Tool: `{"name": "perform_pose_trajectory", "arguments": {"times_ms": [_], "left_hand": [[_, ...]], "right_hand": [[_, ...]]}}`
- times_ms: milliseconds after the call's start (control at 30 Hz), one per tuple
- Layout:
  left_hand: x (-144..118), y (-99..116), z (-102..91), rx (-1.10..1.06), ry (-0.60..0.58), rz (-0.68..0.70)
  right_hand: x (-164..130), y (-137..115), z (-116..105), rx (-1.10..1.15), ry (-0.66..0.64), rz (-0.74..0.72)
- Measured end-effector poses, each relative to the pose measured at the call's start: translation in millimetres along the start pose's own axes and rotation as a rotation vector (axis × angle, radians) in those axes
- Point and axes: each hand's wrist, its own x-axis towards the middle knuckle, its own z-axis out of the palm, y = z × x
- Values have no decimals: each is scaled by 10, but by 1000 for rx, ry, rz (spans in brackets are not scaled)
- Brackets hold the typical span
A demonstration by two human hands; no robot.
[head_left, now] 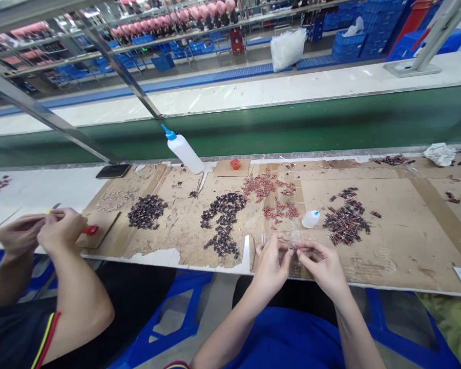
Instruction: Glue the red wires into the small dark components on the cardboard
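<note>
At the cardboard's front edge my left hand (273, 260) and my right hand (322, 261) meet with thumbs and fingers pinched. Between the fingertips is a small dark part (293, 249), mostly hidden and too tiny to name. Just beyond my right hand stands a small white squeeze bottle (311, 219) with a blue tip. Loose red-and-black parts (280, 209) lie past my left hand, with a heap of small black parts (223, 223) to their left. A pile of joined black-and-red pieces (347, 224) is right of the small bottle.
A co-worker's hands (42, 230) work at the left near a red cap (90, 230). A large white bottle with a blue nozzle (185, 154) leans at the back. Also there are a black phone-like slab (113, 171), a red cup (235, 164) and a green conveyor belt (253, 128).
</note>
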Motion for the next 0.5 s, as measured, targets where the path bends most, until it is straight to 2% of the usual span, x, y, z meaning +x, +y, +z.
{"name": "perform_pose_trajectory", "arguments": {"times_ms": [167, 233, 300, 367, 433, 500], "left_hand": [[15, 59, -88, 29, -58, 57], [35, 10, -235, 112, -36, 126], [35, -110, -441, 229, 72, 170], [1, -295, -656, 363, 199, 134], [-61, -520, -819, 482, 272, 80], [-126, -748, -896, 577, 395, 16]], "right_hand": [[-44, -35, -207, -79, -14, -24], [-34, -20, -375, -143, 82, -54], [-4, 4, -554, -224, 296, -85], [40, 20, -693, -330, 531, -113], [89, 18, -751, -429, 631, -174], [137, 5, -719, -499, 612, -234]]}}
